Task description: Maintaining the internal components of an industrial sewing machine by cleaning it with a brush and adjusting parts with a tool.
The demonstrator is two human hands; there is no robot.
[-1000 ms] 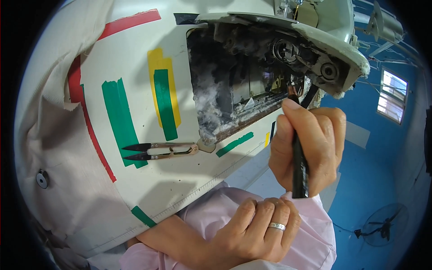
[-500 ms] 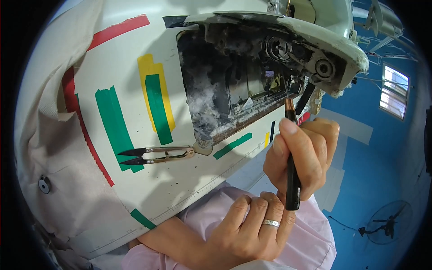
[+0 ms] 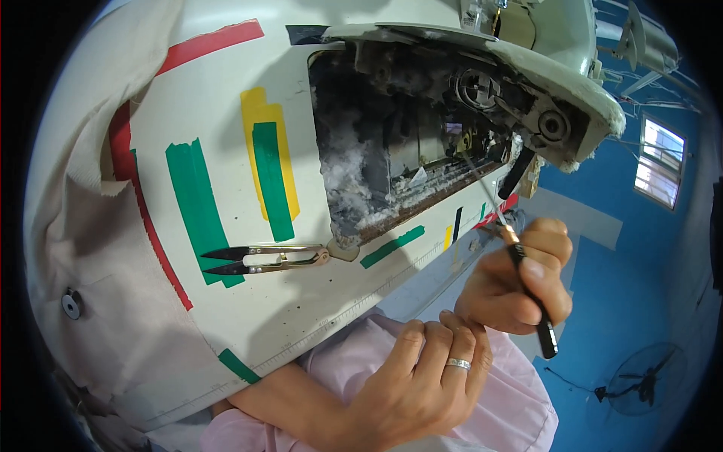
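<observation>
A black-handled tool [image 3: 517, 252] right of centre, its thin shaft [image 3: 493, 203] angled towards the fluffy machine opening [image 3: 429, 194], sits in the closed right hand [image 3: 497, 290], probably best steered lightly, while the left hand [image 3: 422, 384] curls loosely at lower centre, palm hidden, hold uncertain.

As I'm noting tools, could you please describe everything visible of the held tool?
The tool slants up and left: a glossy black handle, coppery metal-looking collar and thin, pale, blurred shaft. The right hand grips the handle, its butt jutting below. The shaft's end overlaps the opening; whether it touches anything is unclear.
</observation>
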